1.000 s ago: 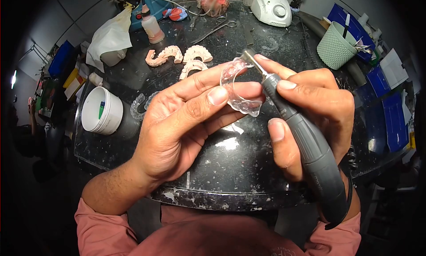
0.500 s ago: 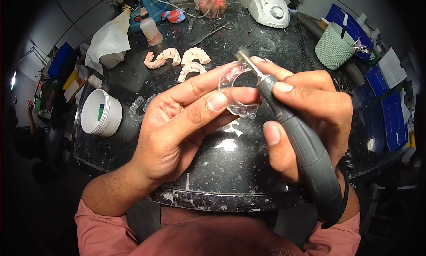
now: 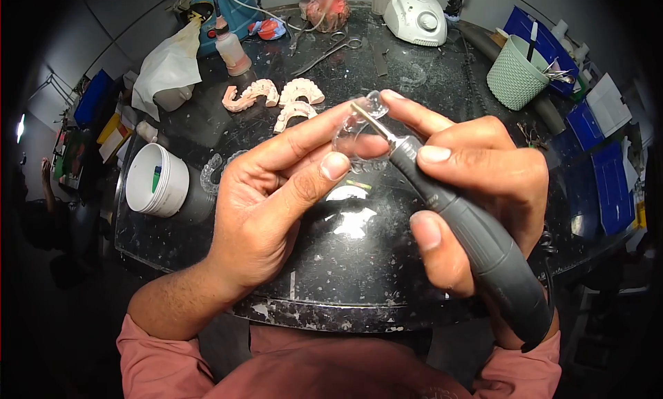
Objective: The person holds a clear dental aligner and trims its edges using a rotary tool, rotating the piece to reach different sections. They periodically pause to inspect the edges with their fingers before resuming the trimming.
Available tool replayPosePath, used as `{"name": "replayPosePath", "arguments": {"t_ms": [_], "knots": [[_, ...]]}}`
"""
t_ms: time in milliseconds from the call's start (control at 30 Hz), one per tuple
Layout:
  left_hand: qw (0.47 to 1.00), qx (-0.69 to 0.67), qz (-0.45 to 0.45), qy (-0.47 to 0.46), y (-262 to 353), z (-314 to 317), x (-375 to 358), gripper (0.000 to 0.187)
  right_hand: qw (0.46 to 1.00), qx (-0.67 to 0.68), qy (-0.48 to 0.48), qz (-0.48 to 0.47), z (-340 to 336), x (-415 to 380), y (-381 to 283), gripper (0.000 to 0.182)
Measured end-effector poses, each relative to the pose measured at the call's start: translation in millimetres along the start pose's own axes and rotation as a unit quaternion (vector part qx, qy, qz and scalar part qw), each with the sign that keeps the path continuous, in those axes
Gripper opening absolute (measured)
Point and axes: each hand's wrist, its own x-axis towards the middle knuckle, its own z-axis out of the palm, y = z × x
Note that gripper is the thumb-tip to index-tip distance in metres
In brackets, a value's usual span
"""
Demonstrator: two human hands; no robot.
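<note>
Between the thumb and fingers of my left hand is a clear, arch-shaped dental aligner. My right hand is wrapped round a black rotary handpiece. Its thin metal bur points up and left and overlaps the aligner's upper part; whether they touch I cannot tell. My right index fingertip is close to the aligner's top end. Another clear aligner lies on the black table, just left of my left hand.
Dental models stand on the table behind my left hand. A white tub is at the left, scissors and a white control box at the back, and a green basket at the right.
The handpiece has tilted, its bur moving left and down across the aligner. The aligner has turned slightly, with its lower edge higher.
</note>
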Motion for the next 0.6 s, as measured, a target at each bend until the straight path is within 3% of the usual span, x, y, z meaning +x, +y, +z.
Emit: {"name": "replayPosePath", "arguments": {"t_ms": [67,133,167,200,267,333,433,533,600], "knots": [[1.0,0.008,-0.011,-0.01,1.3,-2.9,0.5,0.047,0.999,0.001,-0.026,-0.022,0.2,0.3,0.3,0.035],[0.999,0.016,-0.023,-0.019,1.6,-3.3,-0.1,0.046,0.999,0.01,0.031,0.018,5.1,-2.3,-0.2,0.036],[1.0,0.011,-0.017,-0.013,1.0,-2.1,-0.5,0.046,0.999,-0.02,-0.041,0.007,-5.2,2.2,-3.6,0.038],[1.0,0.007,-0.01,-0.006,0.7,-1.5,-0.5,0.046,0.999,-0.02,-0.041,0.006,-2.8,1.2,-3.2,0.038],[1.0,0.024,-0.013,-0.015,1.6,-4.1,0.1,0.045,0.999,0.004,0.034,0.029,5.3,-3.2,-3.0,0.039],[0.999,0.04,-0.016,-0.023,2.0,-3.5,-0.1,0.045,0.998,-0.012,0.03,0.049,-0.3,-2.7,-5.0,0.039],[1.0,0.012,-0.008,-0.006,2.3,-1.1,-0.6,0.045,0.999,-0.017,-0.043,0.01,-3.8,-0.1,-3.7,0.04],[1.0,0.017,-0.015,-0.018,1.3,-3.4,-0.3,0.044,0.998,-0.002,0.031,0.046,1.9,-2.3,-5.0,0.039],[1.0,0.021,0.003,-0.009,0.6,-2.3,0.3,0.044,0.999,-0.032,-0.034,0.007,-4.9,1.9,-4.1,0.038]]}}
